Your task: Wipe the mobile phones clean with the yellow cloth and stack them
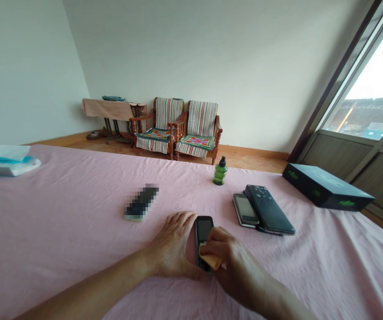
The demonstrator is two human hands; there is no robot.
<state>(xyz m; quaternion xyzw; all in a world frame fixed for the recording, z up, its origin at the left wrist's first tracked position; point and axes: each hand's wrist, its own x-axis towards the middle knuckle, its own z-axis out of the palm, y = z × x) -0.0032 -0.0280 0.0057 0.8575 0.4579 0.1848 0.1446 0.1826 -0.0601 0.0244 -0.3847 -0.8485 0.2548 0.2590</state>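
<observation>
A dark mobile phone (pixel 205 227) with a keypad lies face up on the pink cloth in front of me. My left hand (pixel 175 242) grips it along its left side, fingertips at the top end and thumb at the bottom end. Bunched in the closed fingers of my right hand (pixel 233 255) is a small yellow cloth (pixel 211 258), pressed against the phone's keypad. My right hand hides part of the phone's lower right side.
Right of my hands lie a silver-edged phone (pixel 246 210) and a larger black phone (pixel 269 209), touching. Beyond stand a green spray bottle (pixel 220 171) and a black box (pixel 328 186). Leftward are a pixelated dark phone-like object (pixel 141 203) and a tissue pack (pixel 5 162).
</observation>
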